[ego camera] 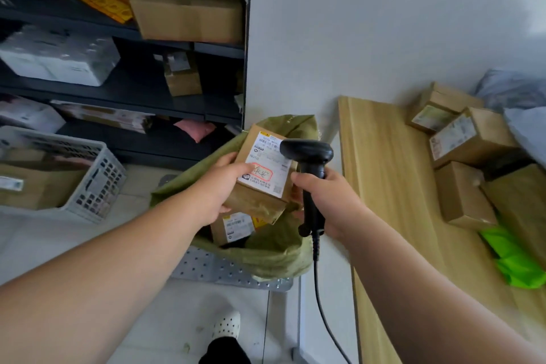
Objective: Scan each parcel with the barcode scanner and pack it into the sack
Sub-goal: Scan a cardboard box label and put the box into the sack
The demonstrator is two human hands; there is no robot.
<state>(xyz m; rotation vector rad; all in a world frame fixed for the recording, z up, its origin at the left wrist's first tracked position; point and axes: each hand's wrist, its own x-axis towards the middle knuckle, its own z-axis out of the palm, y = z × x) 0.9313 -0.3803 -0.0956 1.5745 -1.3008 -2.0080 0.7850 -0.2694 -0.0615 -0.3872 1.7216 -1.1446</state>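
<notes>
Left hand fingers grip a labelled box over the sack; right hand fingers clasp the scanner.

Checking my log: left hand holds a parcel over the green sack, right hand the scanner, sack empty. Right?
No: the sack is not empty; the head view shows a second parcel inside it. The left hand, held parcel, right hand and scanner are as stated.

The head camera looks down from close above the sack.
</notes>
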